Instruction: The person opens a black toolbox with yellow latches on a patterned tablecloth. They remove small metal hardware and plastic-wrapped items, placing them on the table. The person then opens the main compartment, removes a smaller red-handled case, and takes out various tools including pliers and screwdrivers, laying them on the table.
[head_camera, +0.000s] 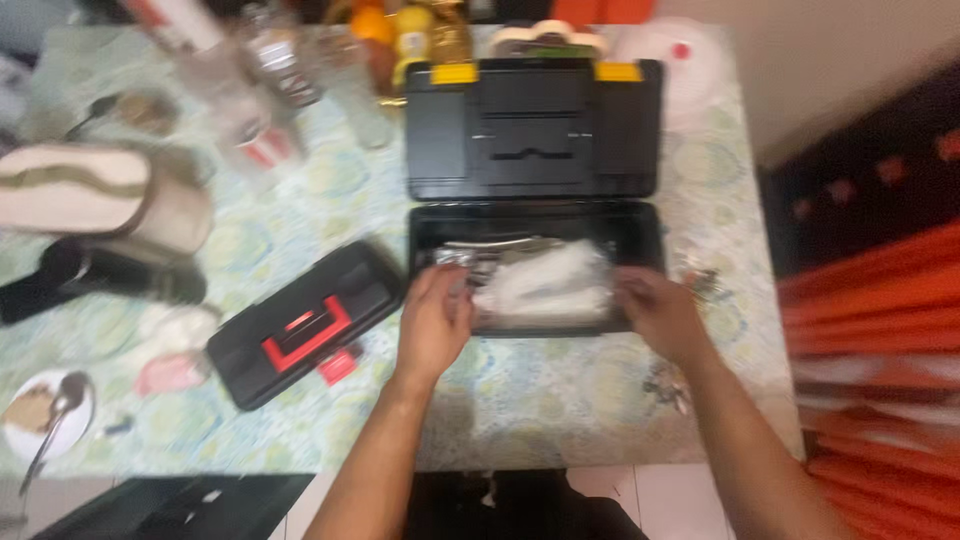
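Our left hand (432, 318) and right hand (660, 312) grip ends of clear plastic bag (545, 285) inside open black toolbox (640, 235); small red-handled case (305, 325) left of grip; next move needs level two-handed hold.

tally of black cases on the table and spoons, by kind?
Open toolbox with yellow latches, both hands at a clear plastic bag in it: 1
Closed black case with red handle: 1
Spoons: 2, one on the small plate, one far left, blurred
Total: 4
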